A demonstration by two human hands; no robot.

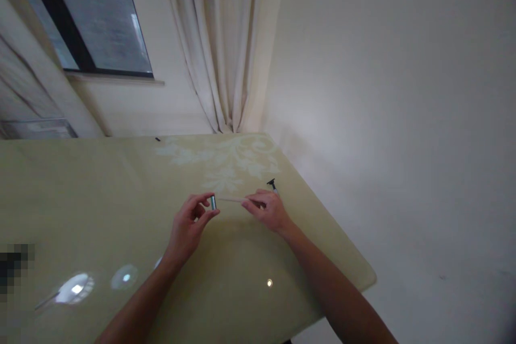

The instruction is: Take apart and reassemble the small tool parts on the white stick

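Note:
Between the thumb and fingers of my left hand [192, 220] is a small razor head [213, 202], held upright with a pale and greenish strip showing. My right hand [268, 209] pinches a thin, pale stick [231, 200] that points left, its tip close to the razor head. Whether the tip touches it I cannot tell. Just beyond my right hand lies a razor [272, 183] with a black head; its handle is partly hidden by the hand.
The glossy greenish table [100, 199] has its right edge beside my right forearm. A small dark piece [157, 139] lies near the far edge. At the lower left are a thin stick [47, 301] and a pixelated dark shape. Curtains, a window and a wall stand behind.

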